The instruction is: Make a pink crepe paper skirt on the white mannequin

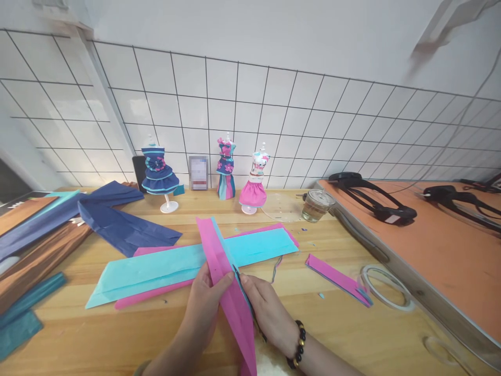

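Your left hand pinches the pink paper strip from its left side, thumb on top and fingers curled shut on the sheet. Your right hand sits on the strip's right edge, closed around what looks like scissors; only a thin dark blade shows, so you cannot tell how far it is open. The strip stands on edge between both hands, low in the middle of the frame. Its long axis runs from the bottom centre up and slightly left, crossing over the flat blue sheet on the desk. Both hands are equally close to it, the blade lying along its right side.

Counted: three dress dolls stand in a row by the tiled wall, one glass jar to their right, one tape ring at lower right, and one short pink offcut between the ring and the blue sheet. One dark blue sheet lies at middle left.
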Available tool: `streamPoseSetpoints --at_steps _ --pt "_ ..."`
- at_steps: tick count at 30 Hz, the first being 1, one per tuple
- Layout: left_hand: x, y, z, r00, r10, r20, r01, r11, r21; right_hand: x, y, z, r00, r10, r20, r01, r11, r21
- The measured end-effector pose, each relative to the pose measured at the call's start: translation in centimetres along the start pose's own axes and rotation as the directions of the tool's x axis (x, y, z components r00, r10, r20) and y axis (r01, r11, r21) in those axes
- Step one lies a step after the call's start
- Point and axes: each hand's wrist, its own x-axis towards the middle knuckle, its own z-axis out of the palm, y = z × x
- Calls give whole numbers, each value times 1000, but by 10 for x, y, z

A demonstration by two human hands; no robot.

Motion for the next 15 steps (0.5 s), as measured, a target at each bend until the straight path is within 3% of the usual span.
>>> streamPoseSetpoints --at_steps 15 --pt "1 -2 1 1000 6 5 -6 1000 -27 3 2 -2 999 15 -29 -19 991 -136"
